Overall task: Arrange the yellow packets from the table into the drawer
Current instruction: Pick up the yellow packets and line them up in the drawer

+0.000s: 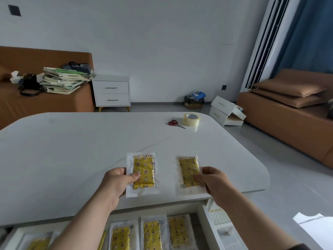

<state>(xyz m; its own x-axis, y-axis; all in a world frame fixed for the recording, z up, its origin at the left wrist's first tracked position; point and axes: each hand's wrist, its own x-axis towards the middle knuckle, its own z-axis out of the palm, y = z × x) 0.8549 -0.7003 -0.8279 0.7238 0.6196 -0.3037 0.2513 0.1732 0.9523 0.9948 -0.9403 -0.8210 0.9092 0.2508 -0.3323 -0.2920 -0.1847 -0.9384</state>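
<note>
Two yellow packets in clear wrappers lie near the front edge of the white table. My left hand pinches the left packet at its left side, thumb on top. My right hand pinches the right packet at its right side. Below the table edge the white drawer stands open. Several yellow packets lie in it side by side, partly hidden by my left forearm.
Red-handled scissors and a roll of clear tape sit at the table's far right. Beyond are a white nightstand, brown sofas, stacked books and loose white drawers on the floor.
</note>
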